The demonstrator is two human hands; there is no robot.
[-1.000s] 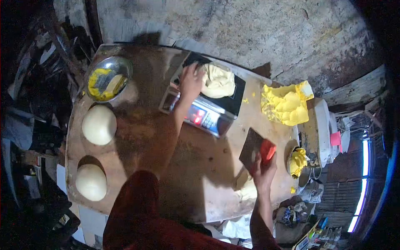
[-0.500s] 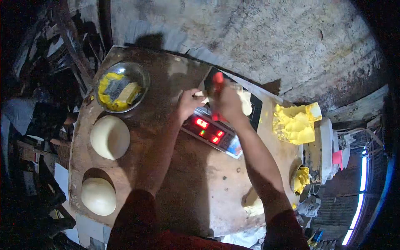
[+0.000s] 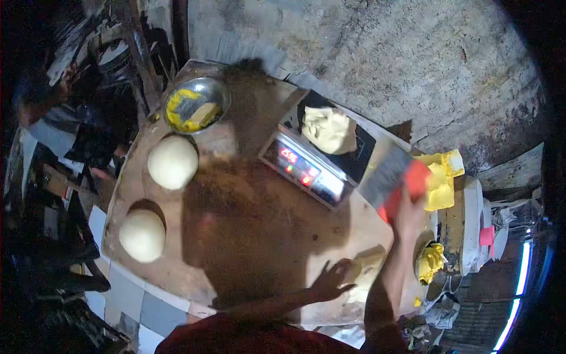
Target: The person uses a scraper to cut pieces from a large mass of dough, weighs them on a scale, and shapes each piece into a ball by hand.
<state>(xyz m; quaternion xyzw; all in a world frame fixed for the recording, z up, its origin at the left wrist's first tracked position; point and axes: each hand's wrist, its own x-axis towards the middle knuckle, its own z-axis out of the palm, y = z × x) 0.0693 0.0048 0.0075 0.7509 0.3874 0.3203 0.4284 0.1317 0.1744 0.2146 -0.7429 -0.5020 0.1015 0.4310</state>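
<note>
My right hand (image 3: 408, 215) is wrapped round the red handle of a dough scraper (image 3: 386, 176), its wide grey blade pointing up and left, blurred by motion. It is just right of a digital scale (image 3: 312, 177) with lit red digits. On the scale's dark plate rests a lumpy mass of pale dough (image 3: 329, 131). Low over the table, my left hand (image 3: 331, 283) has its fingers apart and nothing in them. Its fingertips are right at another piece of pale dough (image 3: 367, 274), partly in shadow near the front edge.
Two smooth dough balls (image 3: 173, 162) sit along the left side of the wooden table (image 3: 259, 212). Behind them stands a metal bowl (image 3: 221, 89) with yellow smears and a block inside. A yellow, butter-like mass (image 3: 441, 187) lies at the right. A rough wall (image 3: 377, 65) rises behind.
Both hands have left the scale: my right hand moved right with the scraper, my left came down toward the front dough. The dough on the scale is now uncovered. The view has shifted.
</note>
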